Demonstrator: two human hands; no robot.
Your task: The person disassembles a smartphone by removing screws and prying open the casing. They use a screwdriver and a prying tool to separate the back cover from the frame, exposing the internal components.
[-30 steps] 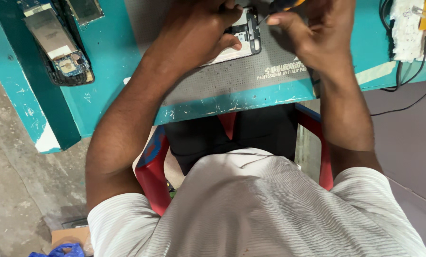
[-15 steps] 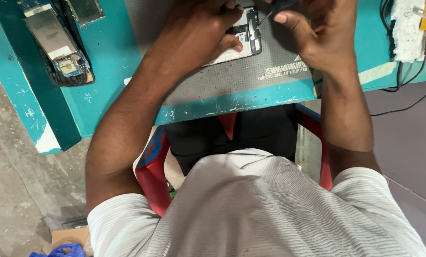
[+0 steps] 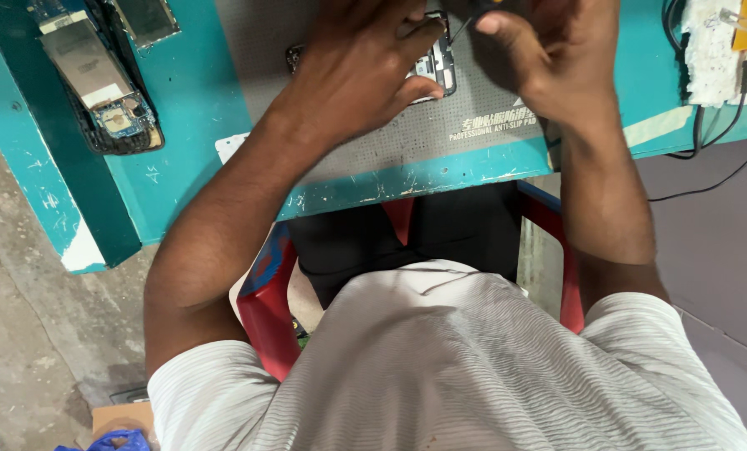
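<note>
Right hand lowered; screwdriver slants down-left.

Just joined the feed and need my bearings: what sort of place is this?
Probably a small phone repair bench: an opened phone lies under both hands on a grey work mat, another dismantled phone sits at the left of the teal table, and cables run on the right.

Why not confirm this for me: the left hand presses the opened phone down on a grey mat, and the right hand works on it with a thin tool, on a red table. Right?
Not quite: the table is teal, not red, as the head view shows. The rest holds: the left hand presses the opened phone on the grey mat, and the right hand holds a thin tool.
</note>
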